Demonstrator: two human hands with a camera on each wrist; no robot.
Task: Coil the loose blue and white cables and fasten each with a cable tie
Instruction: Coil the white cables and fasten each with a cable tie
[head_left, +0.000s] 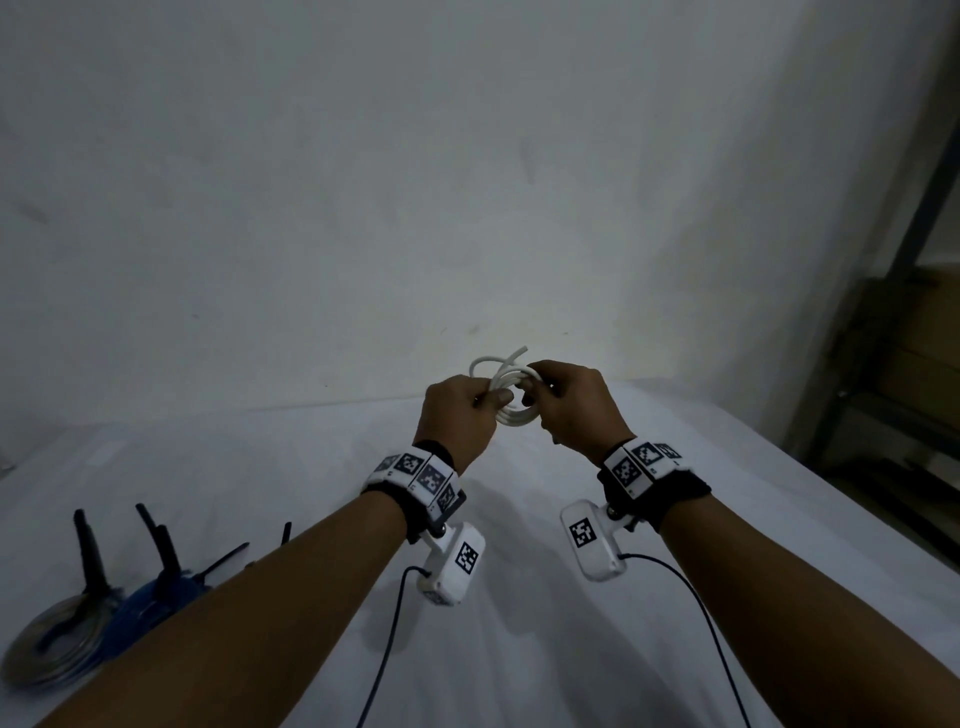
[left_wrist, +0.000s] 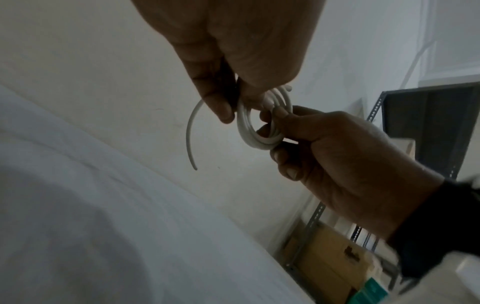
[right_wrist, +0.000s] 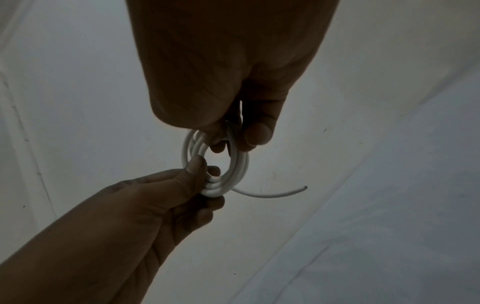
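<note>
A small white cable coil (head_left: 517, 417) hangs in the air above the white table (head_left: 675, 467), held between both hands. My left hand (head_left: 493, 400) pinches its left side between thumb and fingers. My right hand (head_left: 540, 395) pinches the opposite side. In the left wrist view the coil (left_wrist: 249, 137) has a free end (left_wrist: 189, 135) curving down. The right wrist view shows the coil (right_wrist: 240, 168) with the same loose end (right_wrist: 275, 194) sticking out to the right. A dark strip (right_wrist: 230, 144) lies across the coil under my right thumb; I cannot tell if it is a tie.
A coiled blue cable (head_left: 140, 608) and a greyish coil (head_left: 57, 644) lie at the table's near left, each with black cable ties (head_left: 88, 551) sticking up. A metal shelf (head_left: 893, 364) with cardboard boxes stands at the right. A pale wall rises behind the table.
</note>
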